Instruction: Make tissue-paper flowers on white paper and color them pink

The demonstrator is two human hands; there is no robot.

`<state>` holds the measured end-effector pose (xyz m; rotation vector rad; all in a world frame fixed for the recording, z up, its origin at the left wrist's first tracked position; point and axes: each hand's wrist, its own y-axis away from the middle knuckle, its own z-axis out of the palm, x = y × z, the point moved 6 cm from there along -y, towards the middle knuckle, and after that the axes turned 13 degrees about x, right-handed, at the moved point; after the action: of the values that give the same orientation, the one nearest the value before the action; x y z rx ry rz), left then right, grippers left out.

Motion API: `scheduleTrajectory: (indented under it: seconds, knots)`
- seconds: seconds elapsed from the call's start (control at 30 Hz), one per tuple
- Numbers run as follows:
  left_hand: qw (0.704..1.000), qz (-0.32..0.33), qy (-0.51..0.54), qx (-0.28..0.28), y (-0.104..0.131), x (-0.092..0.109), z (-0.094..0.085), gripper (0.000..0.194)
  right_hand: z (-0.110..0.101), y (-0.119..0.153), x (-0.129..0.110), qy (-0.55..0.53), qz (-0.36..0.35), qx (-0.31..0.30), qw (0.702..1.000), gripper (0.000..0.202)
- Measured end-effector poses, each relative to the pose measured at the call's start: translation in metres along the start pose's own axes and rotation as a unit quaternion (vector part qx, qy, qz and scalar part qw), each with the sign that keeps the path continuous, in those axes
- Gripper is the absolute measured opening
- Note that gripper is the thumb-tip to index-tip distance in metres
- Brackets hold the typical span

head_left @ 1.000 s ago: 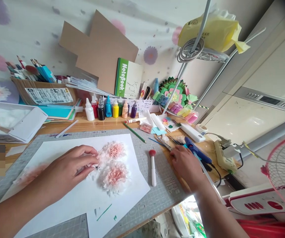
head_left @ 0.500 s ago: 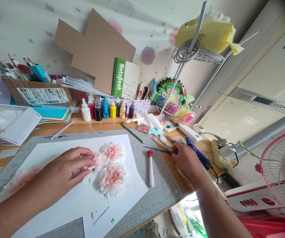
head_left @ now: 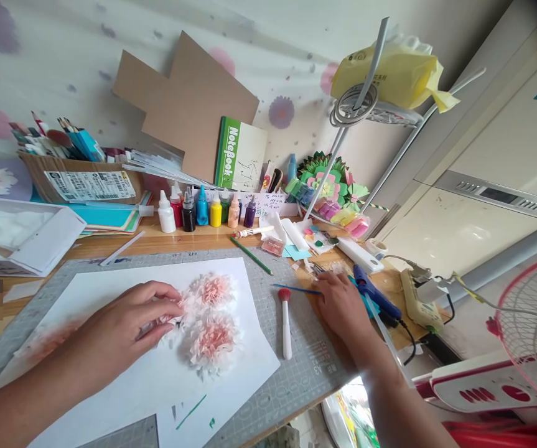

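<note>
My left hand (head_left: 130, 326) has its thumb and fingers closed on a ruffled white-and-pink paper flower (head_left: 173, 328), much of it hidden behind the fingers. Two more fluffy flowers with pink centres, an upper one (head_left: 213, 289) and a lower one (head_left: 214, 341), lie beside it on white paper (head_left: 123, 398). My right hand (head_left: 345, 308) rests palm down at the table's right side, its fingers reaching over thin metal tools (head_left: 315, 269). A blue stick (head_left: 296, 289) points toward that hand. Between the hands lies a white-handled brush with red bristles (head_left: 285, 320).
A blue glue gun (head_left: 374, 294) and a power strip (head_left: 412, 302) sit right of my right hand. Paint bottles (head_left: 201, 206) line the back, with a green pencil (head_left: 254, 256) before them. A grey cutting mat (head_left: 305, 354) lies under the paper; a fan (head_left: 534, 323) stands at right.
My right hand has let go of the tweezers-like metal tool and now lies flatter over the tools. My left hand keeps its hold on the flower. The view has shifted slightly.
</note>
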<state>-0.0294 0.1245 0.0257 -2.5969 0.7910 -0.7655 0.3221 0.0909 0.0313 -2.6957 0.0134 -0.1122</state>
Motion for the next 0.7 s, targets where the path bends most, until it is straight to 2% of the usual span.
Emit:
scheduleTrajectory:
  seconds: [0.13, 0.2, 0.27, 0.33, 0.4, 0.47, 0.53, 0.6, 0.7]
  knots:
    - [1.0, 0.002, 0.001, 0.0, -0.002, 0.004, -0.002, 0.029, 0.006, 0.001, -0.016, -0.052, -0.056, -0.024, 0.997, 0.027]
    - [1.0, 0.002, 0.002, 0.0, -0.001, 0.003, -0.002, 0.028, 0.008, 0.0, -0.019, -0.063, -0.08, -0.016, 0.995, 0.031]
    - [1.0, 0.003, 0.003, -0.001, 0.0, 0.001, -0.001, 0.026, 0.005, -0.001, -0.024, -0.09, -0.095, 0.022, 0.991, 0.036]
    - [1.0, 0.006, 0.006, -0.002, 0.002, -0.001, 0.001, 0.024, -0.004, -0.002, -0.03, -0.15, -0.09, 0.086, 0.981, 0.04]
    - [1.0, 0.008, 0.01, -0.006, 0.002, -0.001, 0.002, 0.023, -0.018, -0.003, -0.039, -0.25, -0.077, 0.147, 0.954, 0.045]
    - [1.0, 0.0, 0.014, -0.008, 0.002, 0.003, 0.002, 0.022, -0.032, -0.006, -0.055, -0.382, -0.075, 0.177, 0.904, 0.045]
    - [1.0, -0.011, 0.018, -0.009, 0.001, 0.008, 0.0, 0.021, -0.043, -0.012, -0.075, -0.519, -0.064, 0.167, 0.836, 0.037]
    - [0.999, -0.02, 0.025, -0.01, 0.001, 0.013, -0.002, 0.02, -0.05, -0.022, -0.097, -0.637, -0.024, 0.132, 0.759, 0.029]
    - [0.999, -0.029, 0.036, -0.012, 0.002, 0.018, -0.004, 0.017, -0.059, -0.038, -0.124, -0.773, 0.063, 0.101, 0.623, 0.02]
